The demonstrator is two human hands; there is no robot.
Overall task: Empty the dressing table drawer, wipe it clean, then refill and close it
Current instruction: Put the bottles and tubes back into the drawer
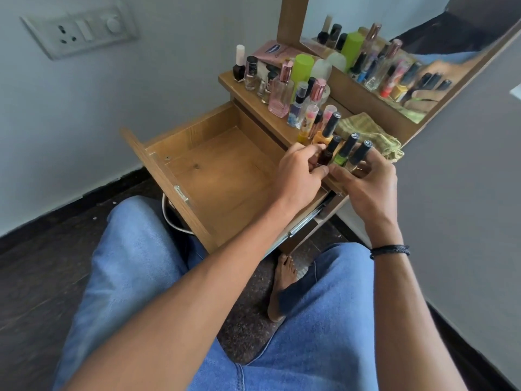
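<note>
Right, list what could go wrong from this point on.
One: the left hand pinches the dark nail polish bottle and the right hand grips the green nail polish bottle with another beside it; a bottle could slip and fall into the open drawer or onto the floor. Two: the shelf is crowded, so a careless reach might topple the pink perfume bottle.

White plastic switch plate (80, 31) with a socket, a rocker switch and a round dial sits up on the pale wall (169, 66), top left, looking tilted from this angle. Lower down a thin white cable (169, 218) curves in a loop. Dark speckled stone floor (42, 249), black skirting strip (127, 176) along the wall's foot, and a plain grey wall (451, 193) on the right.
</note>
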